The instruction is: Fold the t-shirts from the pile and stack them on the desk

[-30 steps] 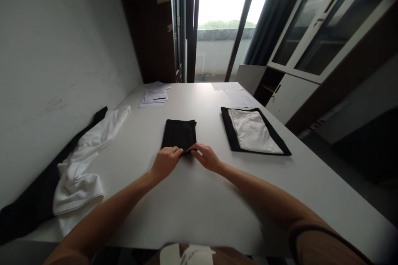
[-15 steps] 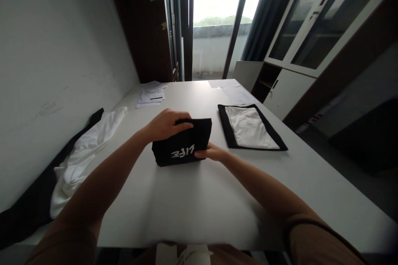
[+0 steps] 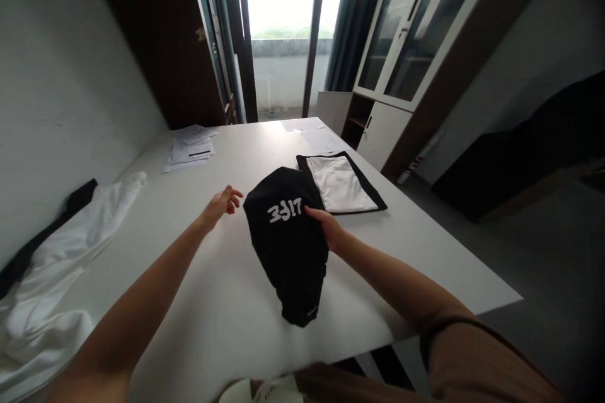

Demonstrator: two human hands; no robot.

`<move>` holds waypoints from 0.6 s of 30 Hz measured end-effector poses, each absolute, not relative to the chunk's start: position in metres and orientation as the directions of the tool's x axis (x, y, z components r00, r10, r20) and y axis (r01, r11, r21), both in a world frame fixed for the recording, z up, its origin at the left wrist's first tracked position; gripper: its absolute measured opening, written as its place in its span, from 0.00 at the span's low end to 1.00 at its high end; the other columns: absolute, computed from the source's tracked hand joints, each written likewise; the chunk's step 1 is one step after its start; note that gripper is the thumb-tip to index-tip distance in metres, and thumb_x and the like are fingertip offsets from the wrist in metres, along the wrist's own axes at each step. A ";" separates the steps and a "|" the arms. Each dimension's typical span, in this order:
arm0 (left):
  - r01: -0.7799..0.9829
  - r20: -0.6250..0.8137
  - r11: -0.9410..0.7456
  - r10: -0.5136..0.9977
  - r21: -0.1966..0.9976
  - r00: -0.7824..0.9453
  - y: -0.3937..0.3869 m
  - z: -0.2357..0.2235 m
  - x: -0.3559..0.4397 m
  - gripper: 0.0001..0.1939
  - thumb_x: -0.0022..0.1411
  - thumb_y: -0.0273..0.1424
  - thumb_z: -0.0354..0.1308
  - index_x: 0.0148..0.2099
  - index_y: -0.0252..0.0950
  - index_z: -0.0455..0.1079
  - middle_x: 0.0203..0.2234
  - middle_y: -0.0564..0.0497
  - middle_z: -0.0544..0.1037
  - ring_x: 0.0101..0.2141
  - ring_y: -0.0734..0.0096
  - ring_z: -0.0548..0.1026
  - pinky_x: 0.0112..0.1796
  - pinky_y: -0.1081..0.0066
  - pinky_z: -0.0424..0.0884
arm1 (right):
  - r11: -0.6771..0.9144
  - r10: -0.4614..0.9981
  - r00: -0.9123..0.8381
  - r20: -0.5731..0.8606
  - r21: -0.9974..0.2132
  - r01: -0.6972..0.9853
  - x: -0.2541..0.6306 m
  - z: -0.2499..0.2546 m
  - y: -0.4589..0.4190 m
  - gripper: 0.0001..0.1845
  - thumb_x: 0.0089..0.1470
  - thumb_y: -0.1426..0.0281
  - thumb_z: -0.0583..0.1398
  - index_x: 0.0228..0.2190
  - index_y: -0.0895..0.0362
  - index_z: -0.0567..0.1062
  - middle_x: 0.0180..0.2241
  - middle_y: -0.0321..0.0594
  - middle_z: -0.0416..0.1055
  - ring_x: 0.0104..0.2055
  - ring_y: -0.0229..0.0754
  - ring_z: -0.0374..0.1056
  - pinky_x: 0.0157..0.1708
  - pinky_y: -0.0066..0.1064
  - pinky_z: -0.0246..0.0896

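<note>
A black garment with white lettering hangs partly unfolded above the white table, its narrow lower end pointing toward me. My right hand grips its right edge, thumb on the front beside the lettering; the other fingers are hidden behind the cloth. Just left of the garment, my left hand is apart from it, fingers loosely bent and holding nothing. Behind and to the right lies a flat black folded cloth with a white folded cloth on top.
Crumpled white clothing and a black piece lie along the left wall. Loose papers rest at the far left, more sheets at the far right. A glass-door cabinet stands beyond the table's right side.
My left hand has let go of the black garment and moved left. The folded bundle has opened out, its lower part dropping toward me from my right hand. The view has turned right.
</note>
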State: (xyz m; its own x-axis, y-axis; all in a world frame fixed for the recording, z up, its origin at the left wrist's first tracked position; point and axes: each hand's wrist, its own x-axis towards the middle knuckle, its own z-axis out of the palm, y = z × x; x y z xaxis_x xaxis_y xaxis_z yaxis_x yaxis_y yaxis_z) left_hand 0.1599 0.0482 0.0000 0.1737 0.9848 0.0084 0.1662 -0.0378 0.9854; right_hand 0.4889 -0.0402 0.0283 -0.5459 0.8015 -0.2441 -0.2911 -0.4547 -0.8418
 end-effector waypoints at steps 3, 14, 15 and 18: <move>0.010 -0.066 0.066 0.988 0.998 0.142 0.039 -0.043 0.148 0.38 0.62 0.64 0.47 0.40 0.32 0.75 0.25 0.49 0.73 0.22 0.72 0.68 0.25 0.71 0.64 | -0.329 0.899 -0.393 -0.196 -0.892 -0.309 0.526 0.043 -0.037 0.30 0.60 0.48 0.58 0.53 0.57 0.76 0.40 0.46 0.80 0.49 0.55 0.76 0.54 0.49 0.70; -0.073 -0.012 0.018 0.997 0.997 0.072 0.030 -0.060 0.146 0.33 0.67 0.56 0.44 0.41 0.31 0.75 0.26 0.49 0.73 0.26 0.70 0.69 0.29 0.70 0.65 | -0.053 0.993 0.106 -0.044 -0.995 0.089 0.648 0.072 0.102 0.29 0.63 0.50 0.56 0.48 0.63 0.76 0.36 0.49 0.79 0.42 0.52 0.75 0.48 0.45 0.71; -0.067 -0.006 0.012 0.997 0.998 0.077 0.029 -0.060 0.146 0.32 0.68 0.55 0.45 0.41 0.31 0.75 0.27 0.49 0.74 0.26 0.70 0.69 0.29 0.70 0.66 | -0.119 0.982 0.167 -0.089 -0.976 0.181 0.656 0.063 0.115 0.29 0.65 0.51 0.54 0.47 0.64 0.76 0.36 0.50 0.79 0.40 0.50 0.75 0.46 0.43 0.71; -0.046 0.015 -0.012 0.997 0.999 0.076 0.024 -0.061 0.147 0.31 0.67 0.54 0.47 0.41 0.31 0.76 0.27 0.48 0.75 0.27 0.69 0.70 0.30 0.70 0.66 | -0.293 0.929 0.359 -0.084 -0.760 0.580 0.674 0.033 0.136 0.24 0.67 0.58 0.51 0.49 0.64 0.74 0.39 0.50 0.78 0.36 0.43 0.74 0.42 0.35 0.70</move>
State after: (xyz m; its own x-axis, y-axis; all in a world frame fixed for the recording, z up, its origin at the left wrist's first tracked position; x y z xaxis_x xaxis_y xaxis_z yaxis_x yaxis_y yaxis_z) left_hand 0.1467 0.0243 -0.0612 0.0757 0.9970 0.0149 -0.0456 -0.0115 0.9989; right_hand 0.6739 0.1362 0.0334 0.3593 0.9294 -0.0842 0.5801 -0.2931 -0.7600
